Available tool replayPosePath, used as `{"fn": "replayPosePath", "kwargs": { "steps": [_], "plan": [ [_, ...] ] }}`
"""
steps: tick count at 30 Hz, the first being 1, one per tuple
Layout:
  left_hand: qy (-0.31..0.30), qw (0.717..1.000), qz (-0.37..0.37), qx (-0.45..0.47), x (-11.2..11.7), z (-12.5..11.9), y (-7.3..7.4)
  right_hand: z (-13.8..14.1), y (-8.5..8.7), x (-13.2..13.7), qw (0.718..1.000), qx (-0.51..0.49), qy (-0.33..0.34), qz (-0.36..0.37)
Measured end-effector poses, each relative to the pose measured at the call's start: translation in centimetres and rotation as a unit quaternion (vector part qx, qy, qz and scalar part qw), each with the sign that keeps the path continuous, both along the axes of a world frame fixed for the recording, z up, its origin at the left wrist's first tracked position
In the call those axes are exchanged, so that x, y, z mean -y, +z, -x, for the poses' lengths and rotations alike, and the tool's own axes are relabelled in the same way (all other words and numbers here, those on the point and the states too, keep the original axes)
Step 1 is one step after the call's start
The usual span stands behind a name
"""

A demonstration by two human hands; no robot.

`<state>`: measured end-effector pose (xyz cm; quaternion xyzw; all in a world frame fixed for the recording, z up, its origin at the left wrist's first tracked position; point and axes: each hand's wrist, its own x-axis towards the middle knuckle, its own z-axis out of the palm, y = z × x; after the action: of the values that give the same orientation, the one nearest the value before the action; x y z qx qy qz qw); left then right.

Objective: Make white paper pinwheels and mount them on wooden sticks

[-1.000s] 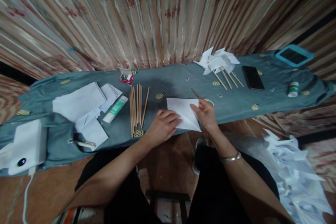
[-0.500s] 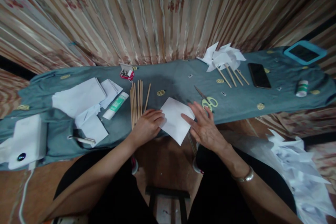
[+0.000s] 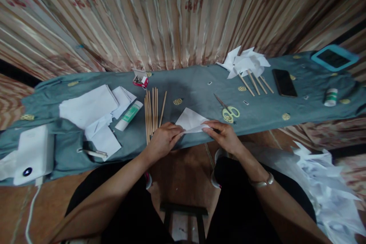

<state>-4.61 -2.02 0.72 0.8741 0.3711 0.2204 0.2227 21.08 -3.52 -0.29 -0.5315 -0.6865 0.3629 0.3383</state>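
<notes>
A white sheet of paper lies at the table's front edge, its near half lifted and bent over toward the far side. My left hand pinches its left corner. At the opposite corner, my right hand has the paper between thumb and fingers. Several thin wooden sticks lie just beyond my left hand. Scissors with light green handles rest open-bladed past my right hand.
Paper stacks, a glue stick and a small red box of pins lie left. White pinwheels, a phone, a blue-framed tablet and a white-green tube lie right. More pinwheels hang low right.
The paper lay flat and is now being folded, its near corner raised away from me. My right hand has gone from spread fingers to a pinch on the paper.
</notes>
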Motion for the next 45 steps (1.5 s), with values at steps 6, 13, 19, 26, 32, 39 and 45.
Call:
{"fn": "replayPosePath", "kwargs": {
  "steps": [6,13,19,26,32,39,45],
  "plan": [
    [0.058,0.997,0.038,0.02,-0.3,0.0,-0.2,0.7,0.2,-2.0,0.999,-0.003,-0.026,0.023],
    [0.136,0.987,0.08,0.001,-0.3,-0.1,-0.5,1.8,0.1,-3.8,0.998,0.036,-0.047,-0.019],
    [0.119,0.99,0.039,-0.064,-0.4,0.1,0.1,2.1,-0.8,-4.6,0.99,0.092,-0.061,-0.083],
    [0.059,0.975,-0.172,-0.124,0.3,-1.0,0.7,2.1,-1.3,-4.7,0.984,0.12,-0.065,-0.115],
    [-0.013,0.98,-0.126,-0.154,1.7,-3.5,-1.1,2.4,-1.3,-4.8,0.98,0.127,-0.075,-0.132],
    [-0.013,0.98,-0.084,-0.179,1.6,-3.7,-1.5,2.3,-1.4,-4.7,0.978,0.138,-0.082,-0.13],
    [-0.011,0.981,-0.067,-0.18,1.7,-3.8,-1.7,2.5,-1.3,-4.8,0.977,0.139,-0.087,-0.136]
  ]
}}
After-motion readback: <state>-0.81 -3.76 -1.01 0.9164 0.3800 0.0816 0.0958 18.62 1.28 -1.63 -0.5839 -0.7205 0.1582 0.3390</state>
